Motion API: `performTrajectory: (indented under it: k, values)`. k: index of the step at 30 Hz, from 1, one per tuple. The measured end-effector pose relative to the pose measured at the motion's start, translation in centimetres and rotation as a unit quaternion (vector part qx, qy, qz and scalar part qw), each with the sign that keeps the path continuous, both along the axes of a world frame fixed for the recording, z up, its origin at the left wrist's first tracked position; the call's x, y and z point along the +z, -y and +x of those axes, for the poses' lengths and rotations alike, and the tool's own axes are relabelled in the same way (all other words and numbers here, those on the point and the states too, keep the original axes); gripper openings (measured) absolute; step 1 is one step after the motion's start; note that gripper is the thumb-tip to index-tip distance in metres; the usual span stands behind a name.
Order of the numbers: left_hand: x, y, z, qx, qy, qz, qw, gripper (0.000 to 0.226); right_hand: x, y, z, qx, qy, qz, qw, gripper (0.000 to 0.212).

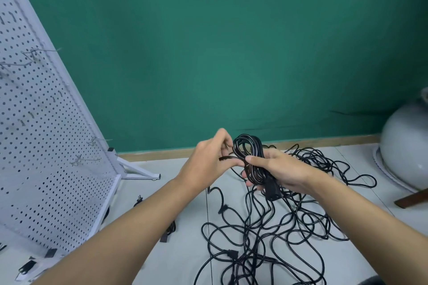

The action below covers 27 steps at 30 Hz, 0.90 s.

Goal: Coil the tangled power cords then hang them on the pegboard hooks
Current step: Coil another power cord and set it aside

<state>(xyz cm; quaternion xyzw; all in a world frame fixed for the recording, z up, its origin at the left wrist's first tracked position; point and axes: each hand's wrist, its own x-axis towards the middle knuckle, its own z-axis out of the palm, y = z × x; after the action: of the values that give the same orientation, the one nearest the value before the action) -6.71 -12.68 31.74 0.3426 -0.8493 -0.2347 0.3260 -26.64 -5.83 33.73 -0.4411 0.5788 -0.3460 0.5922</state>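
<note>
A black power cord wound into a coil (249, 152) is held upright in my right hand (280, 169), its connector hanging just below the palm. My left hand (208, 159) pinches the loose end of that same cord beside the coil, its fingertips almost touching the right thumb. Beneath both hands a big tangle of black cords (278, 222) sprawls over the pale floor. The white pegboard (46, 146) leans at the left, with several bare wire hooks (85, 159) sticking out of it.
The pegboard's white foot (141, 172) juts out over the floor. Loose plugs and small black pieces (168, 230) lie near its base. A grey rounded object (407, 146) on a wooden leg stands at the right. A green wall closes the back.
</note>
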Motion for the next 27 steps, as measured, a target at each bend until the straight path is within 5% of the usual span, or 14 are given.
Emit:
performTrajectory:
  k: [5, 9, 14, 20, 27]
  values:
    - [-0.8, 0.3, 0.6, -0.019, -0.004, 0.099, 0.995, 0.016, -0.2, 0.3, -0.4, -0.025, 0.002, -0.039, 0.999, 0.019]
    - [-0.4, 0.3, 0.7, -0.003, -0.061, 0.066, 0.996, 0.007, -0.4, 0.3, -0.6, -0.015, -0.018, -0.040, 0.999, 0.019]
    - [0.9, -0.1, 0.2, 0.021, -0.088, 0.035, 0.995, 0.010, -0.1, 0.0, -0.4, 0.072, -0.011, -0.008, 0.997, 0.035]
    - [1.1, -0.2, -0.3, 0.014, -0.038, -0.010, 0.999, 0.021, -0.1, -0.2, 0.3, 0.146, -0.142, 0.009, 0.979, 0.023]
    - [0.8, 0.7, 1.6, 0.021, -0.045, 0.095, 0.994, 0.019, 0.2, -0.1, 0.0, 0.098, -0.113, -0.037, 0.988, 0.023]
